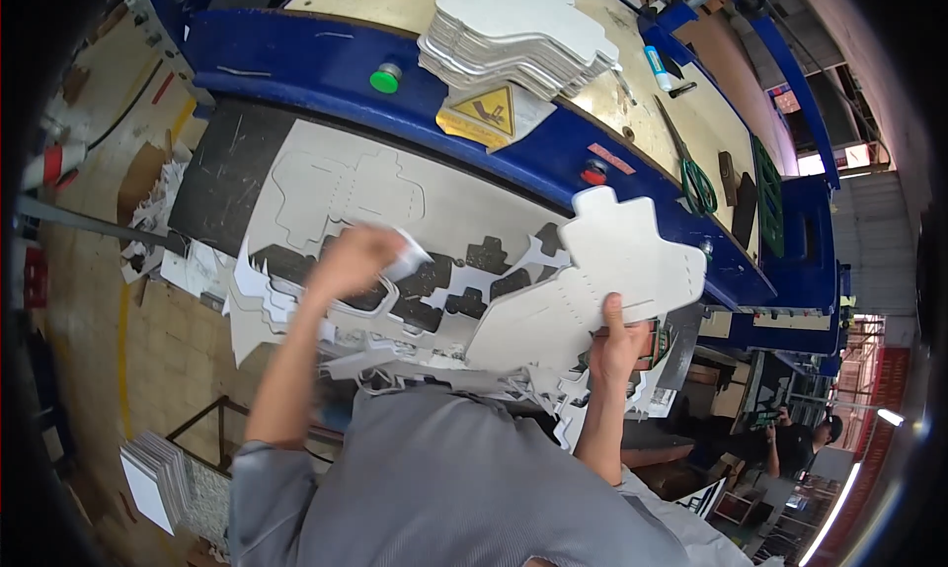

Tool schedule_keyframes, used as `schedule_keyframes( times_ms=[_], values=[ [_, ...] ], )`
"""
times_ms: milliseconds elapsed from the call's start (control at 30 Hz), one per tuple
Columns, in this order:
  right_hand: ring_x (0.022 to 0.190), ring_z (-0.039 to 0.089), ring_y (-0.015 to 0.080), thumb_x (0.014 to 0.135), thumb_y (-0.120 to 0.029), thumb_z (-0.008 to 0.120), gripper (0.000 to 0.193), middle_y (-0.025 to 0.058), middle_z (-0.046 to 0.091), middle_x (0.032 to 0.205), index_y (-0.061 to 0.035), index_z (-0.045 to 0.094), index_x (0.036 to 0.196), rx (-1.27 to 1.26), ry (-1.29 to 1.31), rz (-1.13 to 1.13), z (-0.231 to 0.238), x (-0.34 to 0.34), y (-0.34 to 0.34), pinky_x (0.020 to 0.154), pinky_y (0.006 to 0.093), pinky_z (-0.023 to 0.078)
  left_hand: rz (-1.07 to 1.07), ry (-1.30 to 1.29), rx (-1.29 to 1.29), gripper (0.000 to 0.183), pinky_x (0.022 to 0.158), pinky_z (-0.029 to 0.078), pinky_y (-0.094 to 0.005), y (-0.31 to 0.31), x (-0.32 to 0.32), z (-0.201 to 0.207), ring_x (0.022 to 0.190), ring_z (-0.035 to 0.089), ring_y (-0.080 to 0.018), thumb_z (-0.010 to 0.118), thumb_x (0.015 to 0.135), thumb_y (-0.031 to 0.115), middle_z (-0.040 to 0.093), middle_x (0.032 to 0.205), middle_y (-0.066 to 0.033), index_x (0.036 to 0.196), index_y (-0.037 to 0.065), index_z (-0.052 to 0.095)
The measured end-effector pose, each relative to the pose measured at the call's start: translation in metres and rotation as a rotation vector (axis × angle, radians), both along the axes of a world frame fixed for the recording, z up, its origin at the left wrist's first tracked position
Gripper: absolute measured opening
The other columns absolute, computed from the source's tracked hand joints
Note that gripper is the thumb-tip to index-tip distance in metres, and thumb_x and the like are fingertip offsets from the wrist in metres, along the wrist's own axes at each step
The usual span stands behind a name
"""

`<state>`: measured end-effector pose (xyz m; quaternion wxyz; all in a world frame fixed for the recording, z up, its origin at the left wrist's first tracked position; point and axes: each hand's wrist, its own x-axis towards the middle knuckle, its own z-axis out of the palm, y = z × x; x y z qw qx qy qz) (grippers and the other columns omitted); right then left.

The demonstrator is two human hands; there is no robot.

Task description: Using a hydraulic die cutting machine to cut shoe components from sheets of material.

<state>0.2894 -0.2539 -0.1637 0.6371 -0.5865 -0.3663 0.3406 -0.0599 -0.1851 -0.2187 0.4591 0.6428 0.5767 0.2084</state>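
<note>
My right hand (618, 348) grips a flat die-cut cardboard blank (632, 261), thumb on top. The blank is pale, with tabs, creases and slits. Over the cut sheet, my left hand (357, 261) is smeared by motion, its fingers closed on a small white cardboard scrap (407, 259). The large grey-white cardboard sheet (484, 206) lies on the black press bed (222, 177). Its upper left still holds a cut outline in place; farther down, openings show the dark bed. Torn strips of cardboard waste (370, 360) hang along the near edge, against my body.
Behind the bed runs a blue machine beam (326, 58) with a green button (385, 78) and a red button (594, 172). On the ledge above sit a stack of cut blanks (518, 34) and green-handled scissors (698, 187). Another person (790, 439) stands at far right.
</note>
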Motion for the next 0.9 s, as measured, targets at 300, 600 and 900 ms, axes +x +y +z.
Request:
schedule_keyframes(
  times_ms=[300,600,900],
  values=[
    [0.081,0.067,0.0291,0.073,-0.021,0.076,0.031,0.0156,0.069,0.082,-0.0015,0.068,0.096,-0.626,-0.992,0.998,0.060,-0.046,0.044,0.075,0.0380,0.050,-0.080,-0.356,0.307,0.056,0.088,0.047,-0.0366,0.012,0.008,0.027,0.101,0.061,-0.0289,0.066,0.086,0.034,0.059,0.123,-0.0145,0.129,0.002,0.048],
    [0.108,0.055,0.0348,0.073,-0.030,0.075,0.046,0.0151,0.063,0.109,-0.0040,0.060,0.109,-0.201,-1.290,1.064,0.008,-0.160,0.116,0.102,0.0421,0.039,0.302,-0.617,-0.246,0.035,0.074,0.051,-0.0284,-0.009,-0.037,-0.038,0.086,0.062,-0.0127,0.068,0.083,0.010,0.067,0.099,-0.0066,0.116,0.001,0.058],
    [0.130,0.036,0.0343,0.080,-0.026,0.067,0.048,0.0160,0.046,0.132,-0.0045,0.056,0.122,0.031,-1.126,0.977,-0.163,-0.209,0.146,0.109,0.0509,0.027,0.371,0.733,0.155,0.061,0.084,0.047,-0.0456,0.118,-0.151,-0.106,0.110,0.052,-0.0303,0.079,0.073,0.020,0.053,0.121,-0.0135,0.124,0.005,0.049]
  ],
)
